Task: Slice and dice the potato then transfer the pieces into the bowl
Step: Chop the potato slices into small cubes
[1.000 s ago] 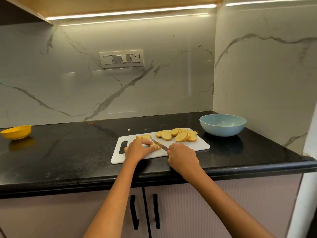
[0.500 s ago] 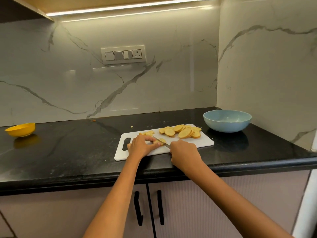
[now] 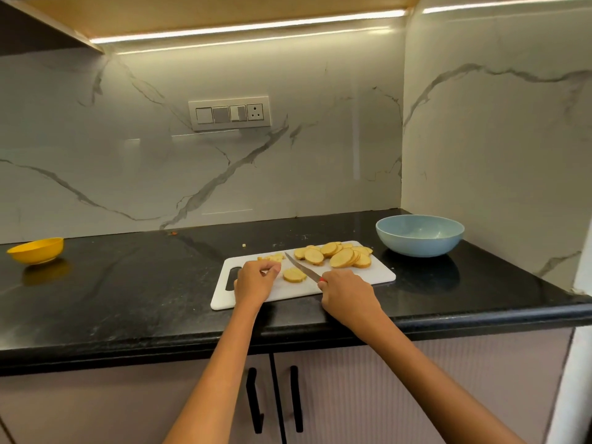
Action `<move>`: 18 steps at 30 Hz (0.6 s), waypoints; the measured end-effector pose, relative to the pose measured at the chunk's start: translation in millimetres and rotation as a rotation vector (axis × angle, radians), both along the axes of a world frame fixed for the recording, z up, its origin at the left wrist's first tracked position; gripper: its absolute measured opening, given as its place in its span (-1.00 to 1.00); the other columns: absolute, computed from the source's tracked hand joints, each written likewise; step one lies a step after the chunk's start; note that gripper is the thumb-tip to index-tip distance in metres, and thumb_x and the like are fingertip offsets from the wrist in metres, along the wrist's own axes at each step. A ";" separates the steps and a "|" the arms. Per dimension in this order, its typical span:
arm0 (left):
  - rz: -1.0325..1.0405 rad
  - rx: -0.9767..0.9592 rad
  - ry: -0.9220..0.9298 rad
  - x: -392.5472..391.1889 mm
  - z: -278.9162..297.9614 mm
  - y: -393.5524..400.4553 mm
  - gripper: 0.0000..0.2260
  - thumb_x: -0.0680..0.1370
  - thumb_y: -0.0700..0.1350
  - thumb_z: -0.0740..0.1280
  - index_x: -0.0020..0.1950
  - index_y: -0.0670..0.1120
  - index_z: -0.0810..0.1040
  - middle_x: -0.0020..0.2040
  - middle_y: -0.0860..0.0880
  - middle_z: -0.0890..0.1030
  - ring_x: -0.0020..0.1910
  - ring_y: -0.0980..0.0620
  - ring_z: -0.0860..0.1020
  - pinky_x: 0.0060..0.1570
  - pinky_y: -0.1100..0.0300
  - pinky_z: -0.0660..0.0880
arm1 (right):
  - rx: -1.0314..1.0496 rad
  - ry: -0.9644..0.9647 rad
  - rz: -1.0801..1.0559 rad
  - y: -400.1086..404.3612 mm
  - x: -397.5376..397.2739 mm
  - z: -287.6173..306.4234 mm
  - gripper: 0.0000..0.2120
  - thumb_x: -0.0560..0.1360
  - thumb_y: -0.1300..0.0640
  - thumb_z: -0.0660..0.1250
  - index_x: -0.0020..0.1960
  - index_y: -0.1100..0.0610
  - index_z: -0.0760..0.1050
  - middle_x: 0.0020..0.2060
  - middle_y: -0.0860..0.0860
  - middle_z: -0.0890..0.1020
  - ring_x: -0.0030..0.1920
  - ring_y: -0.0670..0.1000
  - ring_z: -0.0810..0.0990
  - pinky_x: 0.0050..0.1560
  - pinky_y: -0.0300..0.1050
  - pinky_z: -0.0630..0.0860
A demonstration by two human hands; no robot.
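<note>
Chopping board [image 3: 381,277] on black worktop [image 3: 128,283], right hand [image 3: 347,296] clenched round knife [image 3: 299,269], left hand [image 3: 254,280] loosely curled beside one slice [image 3: 294,275] (gripping nothing), sliced potato [image 3: 336,256] at board's far side, blue bowl [image 3: 419,233] right of board.

Warm strip lighting is washing a bright, slightly soft kitchen view.

Two light strips [image 3: 243,27] under the cabinet are glowing overhead, glaring off the glossy marble wall [image 3: 160,161]. The black counter [image 3: 128,283] is mirroring the yellow bowl [image 3: 37,249] and blue bowl [image 3: 419,235]. Straight lines are bowing toward the edges, and fine detail is smearing throughout.
</note>
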State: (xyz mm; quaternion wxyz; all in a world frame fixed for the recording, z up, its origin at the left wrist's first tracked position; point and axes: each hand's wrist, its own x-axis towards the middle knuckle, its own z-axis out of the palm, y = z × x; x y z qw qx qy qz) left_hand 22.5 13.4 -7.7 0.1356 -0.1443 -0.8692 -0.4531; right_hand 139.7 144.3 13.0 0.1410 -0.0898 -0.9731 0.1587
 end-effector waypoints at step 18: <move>-0.018 -0.166 -0.012 10.8 8.3 0.2 -0.88 0.45 0.00 0.43 -0.06 0.02 0.69 -0.04 -0.10 0.65 0.07 -0.14 0.53 0.07 -0.02 0.44 | 0.077 -0.072 0.041 -9.1 -11.0 13.1 -0.83 0.58 0.15 0.19 0.08 0.19 0.49 -0.12 0.09 0.55 -0.14 0.02 0.49 -0.11 -0.13 0.41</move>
